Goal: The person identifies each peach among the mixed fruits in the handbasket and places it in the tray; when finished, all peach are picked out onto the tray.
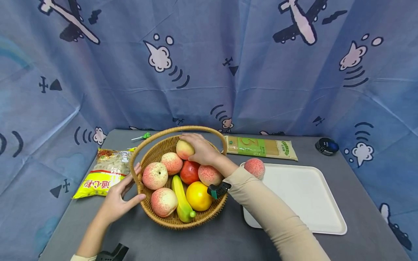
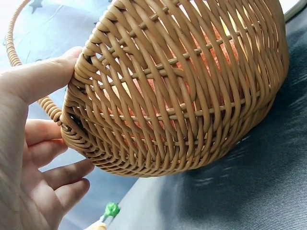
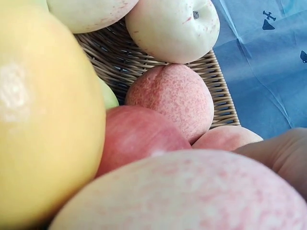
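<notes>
A wicker basket (image 1: 174, 225) with a tall arched handle holds several peaches (image 1: 155, 175), a banana (image 1: 183, 201), an orange (image 1: 199, 196) and a dark red fruit (image 1: 189, 172). At the basket's back, my right hand (image 1: 204, 149) grips a yellowish peach (image 1: 184, 149), thumb on the near side and fingers over the far side. Part of that peach (image 3: 228, 136) shows beside the hand in the right wrist view. My left hand (image 1: 119, 201) rests against the basket's left rim, thumb and fingers spread and touching the wicker (image 2: 192, 105) near the handle's foot.
A white tray (image 1: 303, 195) lies on the right, with one peach (image 1: 254, 168) at its back left corner. Behind are a noodle packet (image 1: 261, 146) and a round black object (image 1: 327, 146). A pasta bag (image 1: 106, 174) and a green-headed stick (image 1: 146, 135) lie left.
</notes>
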Tool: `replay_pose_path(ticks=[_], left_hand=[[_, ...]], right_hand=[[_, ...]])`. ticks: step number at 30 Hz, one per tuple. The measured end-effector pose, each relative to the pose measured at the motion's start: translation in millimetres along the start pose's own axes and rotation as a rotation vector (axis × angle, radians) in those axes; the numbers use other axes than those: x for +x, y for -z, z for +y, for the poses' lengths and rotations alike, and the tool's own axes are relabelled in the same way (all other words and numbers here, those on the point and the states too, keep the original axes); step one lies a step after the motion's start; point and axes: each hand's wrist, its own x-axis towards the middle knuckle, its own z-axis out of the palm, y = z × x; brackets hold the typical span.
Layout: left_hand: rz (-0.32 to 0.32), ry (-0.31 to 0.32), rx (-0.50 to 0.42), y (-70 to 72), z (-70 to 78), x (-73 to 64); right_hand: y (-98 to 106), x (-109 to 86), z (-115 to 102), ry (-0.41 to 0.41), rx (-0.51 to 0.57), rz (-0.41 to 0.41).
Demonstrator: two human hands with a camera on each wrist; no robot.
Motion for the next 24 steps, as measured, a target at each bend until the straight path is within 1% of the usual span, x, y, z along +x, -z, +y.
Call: replay_pose_path(ticks=[4, 9, 13, 18, 21, 24], left_hand=[[-0.001, -0.003, -0.012, 0.0, 0.7, -0.2], [0.000, -0.006, -0.026, 0.1, 0.8, -0.3], [0.004, -0.014, -0.042, -0.9, -0.3, -0.5], [0.022, -0.041, -0.040, -1.7, 0.4, 0.0], [0.027, -0.042, -0.036, -1.5, 1.6, 0.2], [0.019, -0.023, -0.037, -0.9, 1.8, 0.1]], right_hand=[[0, -0.4, 1, 0.014, -0.007, 0.016], [2, -2.1, -1, 0.003, 0.024, 0.038], [7, -4.3, -6, -0.011, 0.066, 0.052], [14, -10.0, -14, -0.022, 0.126, 0.053], [19, -15.7, -21, -0.031, 0.181, 0.038], [24, -22.5, -27, -0.019, 0.245, 0.030]])
